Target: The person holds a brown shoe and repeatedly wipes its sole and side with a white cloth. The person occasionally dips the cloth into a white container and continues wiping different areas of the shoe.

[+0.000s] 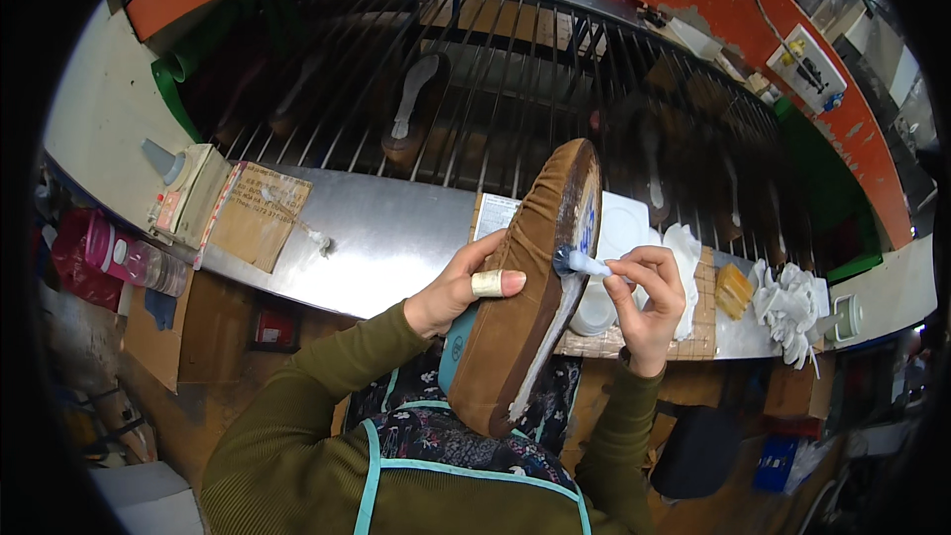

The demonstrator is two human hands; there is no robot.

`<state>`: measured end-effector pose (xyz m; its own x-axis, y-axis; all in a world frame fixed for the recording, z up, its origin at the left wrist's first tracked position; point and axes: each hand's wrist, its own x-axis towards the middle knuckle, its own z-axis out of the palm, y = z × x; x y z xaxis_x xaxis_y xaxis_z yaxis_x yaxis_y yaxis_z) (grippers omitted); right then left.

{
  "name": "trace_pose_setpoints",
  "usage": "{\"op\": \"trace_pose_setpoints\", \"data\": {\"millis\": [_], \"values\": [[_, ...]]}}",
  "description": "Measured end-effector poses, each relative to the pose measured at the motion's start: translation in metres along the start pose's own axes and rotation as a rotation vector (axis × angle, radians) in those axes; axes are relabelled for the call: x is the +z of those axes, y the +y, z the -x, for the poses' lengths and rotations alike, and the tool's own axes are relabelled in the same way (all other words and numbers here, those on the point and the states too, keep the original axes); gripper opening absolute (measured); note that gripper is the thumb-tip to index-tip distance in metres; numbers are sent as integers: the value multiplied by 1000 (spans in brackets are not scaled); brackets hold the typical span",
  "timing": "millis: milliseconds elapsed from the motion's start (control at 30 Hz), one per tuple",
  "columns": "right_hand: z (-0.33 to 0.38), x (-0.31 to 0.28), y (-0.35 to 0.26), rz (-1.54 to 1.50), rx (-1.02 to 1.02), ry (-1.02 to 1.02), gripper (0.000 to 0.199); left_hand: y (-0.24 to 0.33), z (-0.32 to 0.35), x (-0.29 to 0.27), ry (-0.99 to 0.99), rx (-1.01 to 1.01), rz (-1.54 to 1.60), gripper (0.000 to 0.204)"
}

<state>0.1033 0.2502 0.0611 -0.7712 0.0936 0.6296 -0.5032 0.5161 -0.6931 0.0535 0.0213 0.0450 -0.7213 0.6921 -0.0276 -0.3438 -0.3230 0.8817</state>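
My left hand (461,287), with pale tape round the thumb, grips a brown suede shoe (500,347) by its side and holds it tilted up before my chest. A teal piece (457,347), perhaps a shoe last, shows at its opening. In my right hand (649,307), a small brush (589,264) with a whitish handle is pinched between thumb and fingers. Its dark tip touches the sole edge. White glue-like paste (540,352) runs along the shoe's lower rim from there toward the near end. A white round tub (594,312) stands behind the brush, partly hidden.
Beyond the metal counter (396,228), a rack of bars (337,69) carries several shoes, one sole-up (416,104). Cardboard (260,213) with another brush (297,221) lies left. At right are a yellow sponge-like block (733,290) and white gloves (788,312). A bottle (149,267) lies far left.
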Motion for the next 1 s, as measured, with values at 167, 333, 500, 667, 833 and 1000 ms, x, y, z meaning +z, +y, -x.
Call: {"op": "trace_pose_setpoints", "data": {"millis": [167, 333, 500, 667, 833, 1000], "values": [[17, 2, -2, 61, 39, -2, 17, -10, 2, -6, 18, 8, 6, 86], [34, 3, -7, 115, 82, 2, 18, -17, 4, -8, 71, 23, 49, 85], [35, -6, -7, 79, -3, -93, 17, -17, 6, -9, 57, 35, 156, 73], [21, 14, -4, 67, 105, 203, 15, -24, 4, -5, -25, 94, 255, 72], [59, 22, -17, -133, 312, 68, 13, -31, 13, -11, 104, 117, 298, 65], [99, 27, -44, -304, 545, 22, 14, -35, 22, -21, 255, 162, 241, 60]]}}
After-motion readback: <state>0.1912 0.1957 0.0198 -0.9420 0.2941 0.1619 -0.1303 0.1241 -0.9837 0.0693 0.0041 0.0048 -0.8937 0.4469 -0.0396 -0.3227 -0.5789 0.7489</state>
